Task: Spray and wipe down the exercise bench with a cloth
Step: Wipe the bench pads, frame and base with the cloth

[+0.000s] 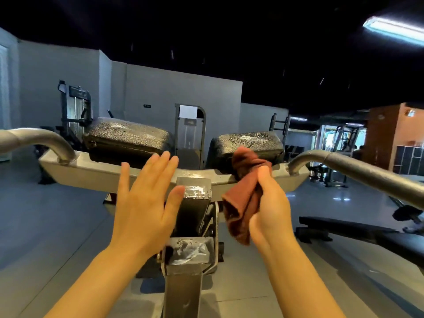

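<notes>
Right hand (270, 207) grips brown cloth (243, 198), bunched, top end touching right pad (247, 145), seemingly wet. Left hand (146, 203) flat, fingers spread, holding nothing, near frame (91, 173).

A rust-brown crumpled cloth (243, 198) shows against two black pebble-textured vinyl pads (126, 138), speckled with pale sheen. The angular metal crossbar (91, 173) is dull grey-beige; the floor (46, 214) is blue-grey.

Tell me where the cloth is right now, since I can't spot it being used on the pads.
In the head view, the brown cloth is gripped in the right hand, right of centre, its top touching the front of the right pad.
</notes>
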Motion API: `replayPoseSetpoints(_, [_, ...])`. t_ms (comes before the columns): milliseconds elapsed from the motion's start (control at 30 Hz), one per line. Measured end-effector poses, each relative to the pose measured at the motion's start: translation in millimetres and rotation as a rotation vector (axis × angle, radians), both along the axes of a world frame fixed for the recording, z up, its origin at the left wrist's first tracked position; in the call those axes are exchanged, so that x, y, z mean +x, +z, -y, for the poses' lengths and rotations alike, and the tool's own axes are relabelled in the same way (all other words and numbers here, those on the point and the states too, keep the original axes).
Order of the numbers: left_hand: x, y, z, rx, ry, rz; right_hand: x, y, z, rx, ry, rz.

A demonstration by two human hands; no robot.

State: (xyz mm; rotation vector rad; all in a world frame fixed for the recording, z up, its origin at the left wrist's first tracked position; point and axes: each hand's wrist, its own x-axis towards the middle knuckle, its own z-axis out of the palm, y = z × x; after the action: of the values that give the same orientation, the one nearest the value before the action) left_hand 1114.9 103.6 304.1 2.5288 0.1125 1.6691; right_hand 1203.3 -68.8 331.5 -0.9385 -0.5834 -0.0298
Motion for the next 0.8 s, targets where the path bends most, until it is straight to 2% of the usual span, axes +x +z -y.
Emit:
replayPoseSetpoints(67, [9, 7, 16, 0.039, -0.081, -0.013, 3, 21, 17, 0.243, -0.08, -0.16])
replayPoseSetpoints(133, [22, 12, 25, -0.014, -0.151, -0.041, 3, 46, 25, 0.306, -0.222, -0.075])
replayPoseSetpoints(200, [32, 13, 25, -0.056, -0.174, -0.051, 12, 65, 21, 0.142, -0.49, 0.208])
replayPoseSetpoints(267, [37, 10, 22, -0.031, -0.174, -0.052, 38, 69, 12, -0.17, -0.782, 0.502])
replayPoseSetpoints(333, [38, 9, 20, -0.02, -0.175, -0.055, 72, 62, 3, -0.449, -0.919, 0.649])
replayPoseSetpoints(400, [39, 9, 20, -0.029, -0.181, -0.049, 89, 53, -8, -0.544, -0.96, 0.698])
replayPoseSetpoints(467, [42, 9, 21, -0.037, -0.186, -0.042, 87, 46, -22, -0.518, -0.961, 0.8])
replayPoseSetpoints(567, [43, 8, 21, -0.014, -0.191, -0.028, 64, 40, -43, -0.584, -0.836, 1.009])
replayPoseSetpoints(667, [40, 7, 20, -0.026, -0.191, -0.029, 66, 43, -33, -0.719, -0.775, 1.106])
replayPoseSetpoints(733, [39, 7, 19, -0.025, -0.195, -0.038, 82, 45, -11, -0.721, -0.84, 1.125])
replayPoseSetpoints(800, [40, 7, 19, -0.032, -0.207, -0.043, 99, 45, 11, -0.661, -0.884, 0.984])
